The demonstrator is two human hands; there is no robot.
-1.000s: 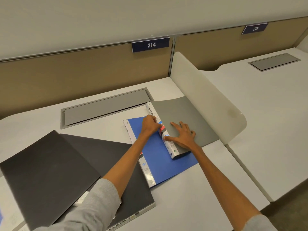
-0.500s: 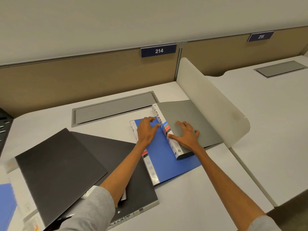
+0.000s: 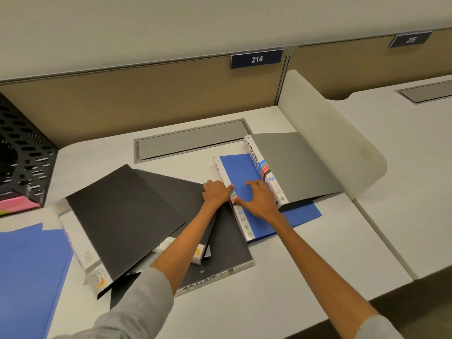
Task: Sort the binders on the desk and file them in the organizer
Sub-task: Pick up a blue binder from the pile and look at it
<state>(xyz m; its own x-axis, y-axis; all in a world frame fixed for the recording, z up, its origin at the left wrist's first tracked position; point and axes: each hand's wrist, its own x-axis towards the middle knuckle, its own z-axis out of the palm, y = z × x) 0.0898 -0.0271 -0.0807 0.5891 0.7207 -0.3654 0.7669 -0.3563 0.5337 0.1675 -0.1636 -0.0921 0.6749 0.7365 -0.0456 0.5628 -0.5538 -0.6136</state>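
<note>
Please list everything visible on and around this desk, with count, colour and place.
Blue plastic binder: one, blue, under both hands.
Grey binder with ADMIN spine: one, grey, right, atop the blue binder.
Black binders: three, black, overlapping, centre-left.
Flat blue folder: one, blue, left edge.
Perforated metal organizer: one, black, far left.
Desk: one, white, underneath.
Cable flap: one, grey, desk rear.
Divider panel: one, white, right.
Number plates: two, navy, on partition.
Left hand: one, gripping blue binder's spine.
Right hand: one, spread on blue cover.

The left hand grips the blue binder (right hand presses).
</note>
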